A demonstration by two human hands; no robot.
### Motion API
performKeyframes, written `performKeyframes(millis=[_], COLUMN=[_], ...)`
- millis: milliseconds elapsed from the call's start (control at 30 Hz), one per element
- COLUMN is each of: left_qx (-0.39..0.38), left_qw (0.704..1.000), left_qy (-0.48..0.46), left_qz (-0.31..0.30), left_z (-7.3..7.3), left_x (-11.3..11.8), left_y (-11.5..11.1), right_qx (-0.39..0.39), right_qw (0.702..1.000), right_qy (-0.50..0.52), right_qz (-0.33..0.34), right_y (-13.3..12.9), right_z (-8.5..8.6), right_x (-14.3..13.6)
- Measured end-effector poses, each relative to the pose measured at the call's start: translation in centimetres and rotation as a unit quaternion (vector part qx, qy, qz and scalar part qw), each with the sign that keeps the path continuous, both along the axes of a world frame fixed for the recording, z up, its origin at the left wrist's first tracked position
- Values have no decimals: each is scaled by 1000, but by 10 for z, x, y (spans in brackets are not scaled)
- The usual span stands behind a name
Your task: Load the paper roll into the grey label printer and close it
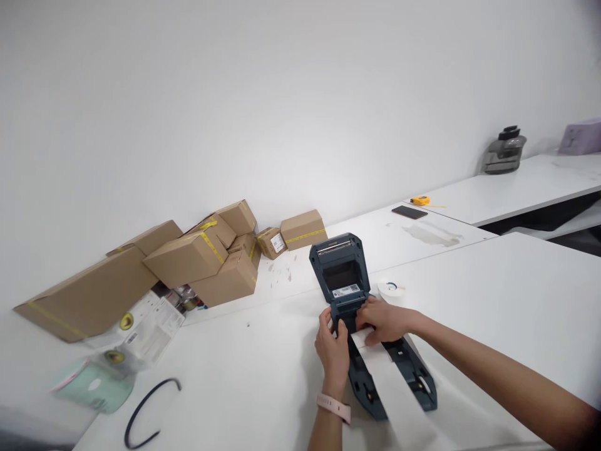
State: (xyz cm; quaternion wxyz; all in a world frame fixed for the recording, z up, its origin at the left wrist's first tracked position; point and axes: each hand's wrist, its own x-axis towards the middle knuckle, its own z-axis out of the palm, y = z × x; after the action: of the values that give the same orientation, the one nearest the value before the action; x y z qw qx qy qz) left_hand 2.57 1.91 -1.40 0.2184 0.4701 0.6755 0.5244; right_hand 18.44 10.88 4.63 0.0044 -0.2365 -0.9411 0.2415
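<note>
A dark blue label printer point(413, 373) lies on the white table with its lid point(342, 269) raised. A white paper strip point(392, 391) runs out of its middle and down over its front edge. My left hand point(332, 347), with a pink watch band at the wrist, is against the printer's left side, thumb and fingers apart around the edge. My right hand point(382, 319) reaches into the printer body at the strip's upper end, its fingers bent and their tips partly hidden. A white label roll point(390, 290) lies behind the printer.
Cardboard boxes point(188, 258) are piled along the wall at left. Nearer are a mint green container point(101, 383) and a black curved band point(141, 410). A phone point(409, 212), a yellow tape measure point(420, 201) and a grey transparent container point(505, 153) stand or lie toward the right back.
</note>
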Motion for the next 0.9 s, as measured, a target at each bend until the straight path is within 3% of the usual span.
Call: performKeyframes(millis=[100,300,600,800,900], left_qx=[-19,-48,-31,92,131], left_qw=[1000,998,999,993,979], left_qy=[12,23,23,47,135], left_qz=[11,21,21,-57,-84], left_z=[1,0,-3,-2,-6], left_x=[2,5,6,16,26], left_y=[1,3,5,-44,-69], right_qx=[35,79,144,148,135], right_qw=[999,995,984,984,986], right_qy=[-35,-60,-100,-92,-82], right_qz=[5,12,28,38,44], right_y=[2,-1,5,8,10], right_z=[-10,-13,-24,-27,-28], right_x=[-8,-10,-11,-13,-12])
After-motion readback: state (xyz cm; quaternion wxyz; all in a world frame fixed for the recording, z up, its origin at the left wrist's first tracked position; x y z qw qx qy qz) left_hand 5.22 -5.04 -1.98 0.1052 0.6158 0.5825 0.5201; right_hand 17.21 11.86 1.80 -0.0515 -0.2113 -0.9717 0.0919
